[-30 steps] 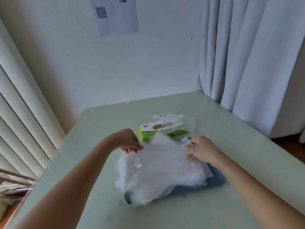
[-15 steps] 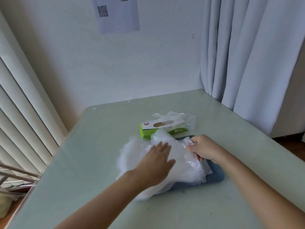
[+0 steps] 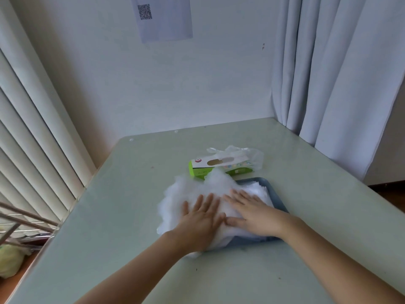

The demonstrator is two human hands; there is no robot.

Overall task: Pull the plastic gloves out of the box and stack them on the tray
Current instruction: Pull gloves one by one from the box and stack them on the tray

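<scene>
A pile of clear plastic gloves [image 3: 192, 189] lies on a blue tray [image 3: 271, 191] in the middle of the table and spills over the tray's left side. My left hand [image 3: 201, 218] lies flat on the pile with fingers straight. Beside it, my right hand [image 3: 252, 211] presses flat on the pile too. Just behind the tray sits the green and white glove box [image 3: 219, 166], its oval slot facing up, with loose plastic gloves [image 3: 245, 153] bunched behind it.
The pale green table [image 3: 306, 227] meets a white wall at the back. A grey curtain [image 3: 339, 73] hangs at the right, vertical blinds [image 3: 32, 139] at the left. A rack of thin rods [image 3: 19, 222] and a yellowish bundle [image 3: 8, 262] stand past the table's left edge.
My left hand went from pinching the pile's far edge to lying flat on it. My right hand let go of the glove it pinched and now presses flat on the pile.
</scene>
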